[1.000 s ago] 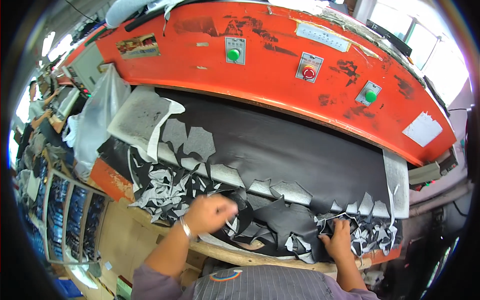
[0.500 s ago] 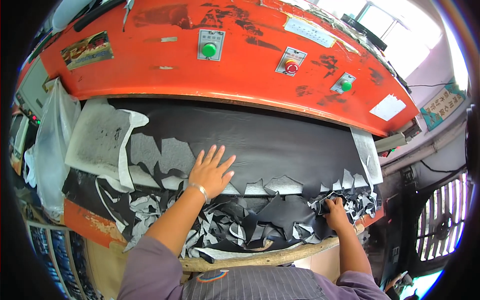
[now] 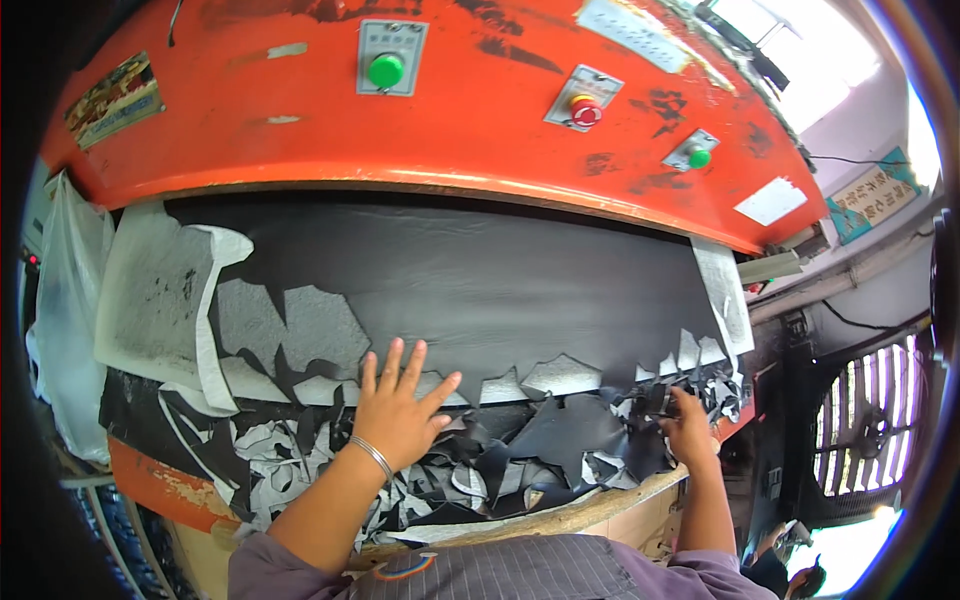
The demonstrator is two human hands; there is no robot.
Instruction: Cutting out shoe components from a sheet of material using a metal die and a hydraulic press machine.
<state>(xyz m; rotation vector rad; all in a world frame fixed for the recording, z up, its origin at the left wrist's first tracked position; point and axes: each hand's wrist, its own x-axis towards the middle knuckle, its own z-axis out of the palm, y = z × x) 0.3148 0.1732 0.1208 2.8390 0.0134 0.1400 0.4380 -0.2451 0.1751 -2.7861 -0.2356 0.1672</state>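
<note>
A large black leather-like sheet lies on the pale cutting board, its front edge jagged with cut-outs. My left hand is open, palm down and fingers spread, with its fingertips at the sheet's front edge and the palm over the scrap heap. Amid offcuts at the right front, my right hand is closed, fingers bent around a black scrap that it partly hides. Black and pale-backed offcuts are heaped along the front of the board.
Behind the sheet stands the orange machine body, with green buttons and a red stop button. A clear plastic bag hangs at the left. A wooden rail runs along the near edge. A fan stands at the right.
My left hand has drawn back toward me from the sheet to its front edge. My right hand stays among the right-hand offcuts, its fingers a little less tightly curled. The view has shifted.
</note>
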